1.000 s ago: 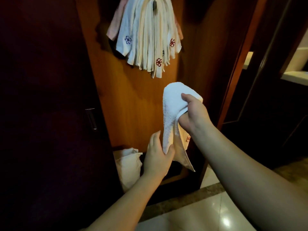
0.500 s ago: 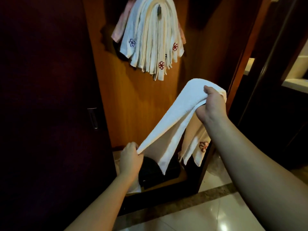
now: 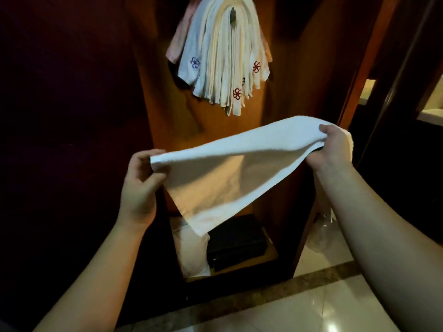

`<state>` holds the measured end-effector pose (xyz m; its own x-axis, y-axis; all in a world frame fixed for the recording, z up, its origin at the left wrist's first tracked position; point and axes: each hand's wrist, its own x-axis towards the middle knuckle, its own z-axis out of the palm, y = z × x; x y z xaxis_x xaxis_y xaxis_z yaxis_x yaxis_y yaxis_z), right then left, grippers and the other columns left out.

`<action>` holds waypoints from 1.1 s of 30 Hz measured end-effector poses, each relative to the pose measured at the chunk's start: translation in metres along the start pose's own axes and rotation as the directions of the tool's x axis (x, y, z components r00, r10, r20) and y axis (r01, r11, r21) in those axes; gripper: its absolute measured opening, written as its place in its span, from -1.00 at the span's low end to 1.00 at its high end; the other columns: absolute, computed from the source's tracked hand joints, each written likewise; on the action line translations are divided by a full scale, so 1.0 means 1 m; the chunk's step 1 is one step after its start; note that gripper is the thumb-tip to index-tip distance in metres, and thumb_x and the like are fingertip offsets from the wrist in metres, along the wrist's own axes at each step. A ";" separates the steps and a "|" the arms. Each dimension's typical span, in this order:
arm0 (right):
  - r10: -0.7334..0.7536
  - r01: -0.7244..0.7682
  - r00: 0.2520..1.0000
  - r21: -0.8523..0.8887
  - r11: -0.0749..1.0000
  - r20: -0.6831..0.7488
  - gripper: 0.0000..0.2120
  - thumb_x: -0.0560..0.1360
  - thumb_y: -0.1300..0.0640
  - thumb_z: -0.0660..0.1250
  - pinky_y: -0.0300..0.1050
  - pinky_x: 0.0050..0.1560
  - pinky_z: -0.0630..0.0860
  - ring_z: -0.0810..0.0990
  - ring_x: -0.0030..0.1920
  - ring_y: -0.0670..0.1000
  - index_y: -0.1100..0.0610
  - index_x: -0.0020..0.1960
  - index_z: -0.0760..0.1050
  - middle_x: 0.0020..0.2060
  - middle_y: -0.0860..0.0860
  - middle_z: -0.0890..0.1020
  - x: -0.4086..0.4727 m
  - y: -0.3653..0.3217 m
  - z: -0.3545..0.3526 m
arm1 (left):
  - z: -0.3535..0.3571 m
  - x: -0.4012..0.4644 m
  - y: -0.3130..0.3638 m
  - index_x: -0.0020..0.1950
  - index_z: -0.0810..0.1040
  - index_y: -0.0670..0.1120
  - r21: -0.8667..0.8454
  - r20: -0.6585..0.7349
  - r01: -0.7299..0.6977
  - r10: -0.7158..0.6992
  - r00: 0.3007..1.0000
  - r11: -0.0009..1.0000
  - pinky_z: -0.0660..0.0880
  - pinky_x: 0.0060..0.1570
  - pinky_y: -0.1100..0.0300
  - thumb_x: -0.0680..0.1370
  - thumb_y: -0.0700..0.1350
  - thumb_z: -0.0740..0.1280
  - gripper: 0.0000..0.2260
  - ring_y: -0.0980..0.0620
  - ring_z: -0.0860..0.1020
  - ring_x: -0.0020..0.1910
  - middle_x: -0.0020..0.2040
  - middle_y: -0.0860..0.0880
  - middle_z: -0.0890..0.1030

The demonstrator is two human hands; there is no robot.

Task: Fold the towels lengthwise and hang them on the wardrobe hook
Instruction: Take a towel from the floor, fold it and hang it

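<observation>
We hold a white towel [image 3: 230, 168] stretched out in front of an open wooden wardrobe [image 3: 294, 97], its top edge running up from our left hand [image 3: 140, 185] to our right hand [image 3: 333, 147]. The left hand pinches one end of that edge between thumb and fingers; the right hand is curled tight around the other end, with more cloth bunched behind the knuckles. Between the two grips the towel sags into a loose triangle — its lowest corner hanging toward the wardrobe floor.

Above the towel, on the wardrobe's back panel, a thick bundle of folded towels [image 3: 223, 56] is draped over a dark hook [image 3: 232, 14], several showing red flower emblems and one a blue emblem. Below the towel, on the wardrobe floor, lies a black box [image 3: 237, 243], with a white cloth [image 3: 191, 252] just beside it on its left. In front of the wardrobe — at our feet — is glossy pale floor tile [image 3: 282, 310].
</observation>
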<state>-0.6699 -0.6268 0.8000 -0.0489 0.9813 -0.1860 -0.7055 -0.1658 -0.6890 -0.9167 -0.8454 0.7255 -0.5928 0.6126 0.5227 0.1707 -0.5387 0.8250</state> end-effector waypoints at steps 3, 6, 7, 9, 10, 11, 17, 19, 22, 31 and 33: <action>0.002 -0.003 0.998 0.015 1.000 0.064 -0.63 0.47 0.30 0.31 0.16 -0.04 0.64 0.68 0.01 0.21 0.21 0.26 0.42 0.08 0.17 0.66 0.000 -0.001 0.000 | 0.009 -0.010 -0.009 0.09 0.57 0.02 0.198 0.174 0.202 -0.237 0.956 0.959 0.49 0.02 0.21 0.44 -0.36 0.46 -0.65 0.25 0.62 -0.06 -0.09 0.15 0.70; 0.026 -0.025 0.997 -0.012 1.000 0.067 -0.66 0.53 0.29 0.25 0.08 -0.08 0.62 0.66 0.04 0.18 0.19 0.30 0.39 0.10 0.14 0.65 -0.005 0.001 -0.004 | -0.001 -0.022 -0.018 -0.10 0.68 0.14 0.404 0.091 0.221 -0.279 0.956 0.888 0.52 -0.08 0.11 0.41 -0.29 0.45 -0.70 0.17 0.65 -0.10 -0.12 0.11 0.72; 0.030 -0.029 0.998 -0.014 0.999 0.050 -0.68 0.54 0.28 0.25 0.04 -0.18 0.61 0.64 0.03 0.16 0.16 0.28 0.39 0.09 0.13 0.62 -0.006 0.001 -0.005 | -0.004 -0.019 -0.015 -0.11 0.69 0.14 0.318 0.015 0.196 -0.211 0.977 0.928 0.53 -0.10 0.07 0.38 -0.25 0.41 -0.72 0.09 0.65 -0.09 -0.10 0.04 0.71; 0.057 -0.057 0.998 -0.006 0.998 0.014 -0.76 0.55 0.27 0.27 0.00 -0.31 0.57 0.62 0.00 0.14 0.13 0.20 0.41 0.04 0.11 0.60 -0.006 0.004 -0.008 | -0.004 -0.010 0.000 -0.07 0.66 0.10 0.082 -0.113 0.109 -0.099 0.989 0.991 0.56 -0.12 0.11 0.38 -0.23 0.36 -0.74 0.04 0.64 -0.09 -0.08 0.01 0.69; 0.075 -0.075 0.997 -0.005 0.997 0.014 -0.79 0.55 0.26 0.27 -0.01 -0.33 0.56 0.62 -0.01 0.14 0.13 0.18 0.41 0.03 0.11 0.60 -0.007 0.005 -0.008 | 0.004 -0.006 0.002 -0.02 0.63 0.06 0.037 -0.206 0.079 -0.069 0.976 0.996 0.57 -0.13 0.17 0.39 -0.21 0.35 -0.76 0.06 0.63 -0.13 -0.08 0.00 0.67; 0.089 -0.089 0.996 -0.006 0.996 0.023 -0.80 0.56 0.25 0.27 -0.01 -0.32 0.55 0.62 0.00 0.14 0.13 0.18 0.41 0.03 0.11 0.61 -0.008 0.007 -0.008 | 0.013 -0.002 0.005 -0.01 0.60 0.00 0.103 -0.357 0.084 -0.042 0.933 0.991 0.57 -0.17 0.24 0.40 -0.19 0.33 -0.79 0.11 0.62 -0.20 -0.14 -0.01 0.66; 0.099 -0.099 0.995 -0.013 0.995 0.004 -0.64 0.54 0.22 0.30 0.00 -0.25 0.60 0.64 0.04 0.16 0.11 0.31 0.38 0.11 0.11 0.62 -0.002 0.014 -0.013 | 0.001 -0.012 -0.001 -0.05 0.68 0.01 0.106 0.085 0.295 -0.304 0.949 0.950 0.61 -0.12 0.11 0.38 -0.22 0.39 -0.78 0.04 0.68 -0.10 -0.11 0.01 0.73; 0.094 -0.094 0.995 -0.021 0.995 -0.023 -0.64 0.53 0.24 0.29 -0.02 -0.29 0.60 0.66 0.02 0.16 0.13 0.32 0.37 0.10 0.12 0.63 0.003 0.016 -0.018 | -0.013 -0.010 -0.001 -0.12 0.72 0.06 0.034 0.101 0.240 -0.242 0.965 0.970 0.61 -0.18 0.14 0.40 -0.26 0.44 -0.78 0.00 0.68 -0.08 -0.07 0.00 0.72; 0.100 -0.100 0.994 0.004 0.995 -0.033 -0.63 0.54 0.24 0.29 -0.01 -0.32 0.63 0.69 -0.01 0.18 0.15 0.33 0.38 0.09 0.14 0.66 0.006 0.018 -0.021 | -0.018 -0.012 -0.014 -0.31 0.67 0.00 -0.097 0.135 0.301 -0.287 0.948 0.949 0.60 -0.28 0.13 0.47 -0.34 0.31 -0.71 -0.09 0.68 -0.13 -0.11 -0.08 0.70; 0.108 -0.113 0.993 0.143 0.983 0.043 -0.74 0.62 0.19 0.21 0.11 -0.28 0.65 0.68 0.03 0.25 0.21 0.28 0.45 0.10 0.21 0.67 0.002 0.024 -0.018 | -0.033 -0.024 -0.038 -0.29 0.47 -0.13 -0.456 0.222 0.514 -0.466 0.856 0.727 0.38 0.00 -0.07 0.33 0.02 0.32 -0.78 -0.24 0.56 0.09 0.07 -0.21 0.59; 0.108 -0.117 0.992 0.148 0.982 0.066 -0.73 0.63 0.17 0.19 0.16 -0.21 0.65 0.68 0.05 0.26 0.20 0.30 0.45 0.12 0.22 0.66 -0.001 0.023 -0.015 | -0.029 -0.026 -0.044 -0.33 0.45 -0.12 -0.481 0.177 0.549 -0.538 0.824 0.683 0.43 -0.03 -0.04 0.47 0.10 0.27 -0.68 -0.22 0.60 0.06 0.04 -0.19 0.62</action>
<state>-0.6754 -0.6335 0.7732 -0.1713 0.9619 -0.2131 -0.7916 -0.2632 -0.5514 -0.9319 -0.8542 0.6697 -0.4411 0.8971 0.0247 -0.5880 -0.3097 0.7472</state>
